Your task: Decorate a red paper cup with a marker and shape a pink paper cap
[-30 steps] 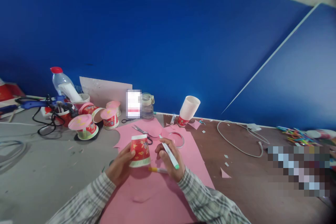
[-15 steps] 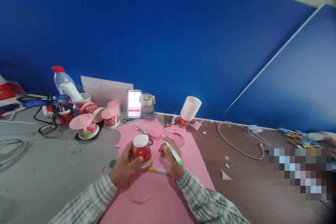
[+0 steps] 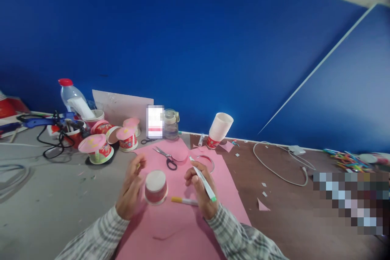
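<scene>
A red paper cup (image 3: pixel 156 189) stands upside down on the pink paper (image 3: pixel 176 227), slightly blurred. Just left of it is my left hand (image 3: pixel 130 189), fingers curved and apart from the thumb, with nothing in it. My right hand (image 3: pixel 203 189) grips a white marker (image 3: pixel 204 182) with a green end, held above the paper. A second marker, yellow and white (image 3: pixel 184 201), lies between the cup and my right hand. Scissors (image 3: pixel 168 159) with dark handles rest beyond the cup, beside a rounded pink paper piece (image 3: pixel 179 153).
Several decorated cups with pink brims (image 3: pixel 96 150) stand at the left, near a clear bottle (image 3: pixel 70 93). At the back are a lidded jar (image 3: pixel 171 124) and a leaning stack of cups (image 3: pixel 221 128). A white cable (image 3: pixel 282 174) and paper scraps (image 3: pixel 262 205) lie on the right.
My left hand has let go of the red cup and drawn back left. The cup now stands on the paper, slightly nearer and further left. My right hand keeps the marker.
</scene>
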{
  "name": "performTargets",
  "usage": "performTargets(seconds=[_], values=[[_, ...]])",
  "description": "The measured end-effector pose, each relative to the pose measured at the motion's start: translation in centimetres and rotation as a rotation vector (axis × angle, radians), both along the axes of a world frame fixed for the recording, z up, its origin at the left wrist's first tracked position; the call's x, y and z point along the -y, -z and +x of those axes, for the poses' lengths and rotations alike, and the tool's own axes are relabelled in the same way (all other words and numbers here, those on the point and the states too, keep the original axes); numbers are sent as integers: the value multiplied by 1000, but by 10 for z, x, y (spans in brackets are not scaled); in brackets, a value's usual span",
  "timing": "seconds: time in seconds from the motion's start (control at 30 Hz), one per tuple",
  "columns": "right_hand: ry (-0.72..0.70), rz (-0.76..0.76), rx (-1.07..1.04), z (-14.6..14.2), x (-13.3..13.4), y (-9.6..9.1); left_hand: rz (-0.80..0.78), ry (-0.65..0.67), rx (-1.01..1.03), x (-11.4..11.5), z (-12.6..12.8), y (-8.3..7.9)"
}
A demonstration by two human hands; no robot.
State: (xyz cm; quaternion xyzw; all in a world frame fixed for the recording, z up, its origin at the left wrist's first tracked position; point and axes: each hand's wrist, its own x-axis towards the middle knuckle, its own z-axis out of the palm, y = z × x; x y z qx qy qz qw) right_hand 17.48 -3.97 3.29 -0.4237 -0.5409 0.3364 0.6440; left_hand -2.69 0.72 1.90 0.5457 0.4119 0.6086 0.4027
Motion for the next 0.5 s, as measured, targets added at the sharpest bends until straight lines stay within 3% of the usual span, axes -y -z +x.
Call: performTargets(seconds=[0.07, 0.13, 0.37, 0.5], values=[[-42, -8, -68, -1, 3, -1, 133, -150, -128, 3, -1, -10], [-88, -23, -142, -2, 6, 0, 263, -190, -212, 8, -2, -16], [-218, -136, -420, -7, 23, -16, 518, 62, -424, 31, -2, -20], [-257, -146, -442, -7, 31, -25, 644, 115, -481, 33, -1, -29]])
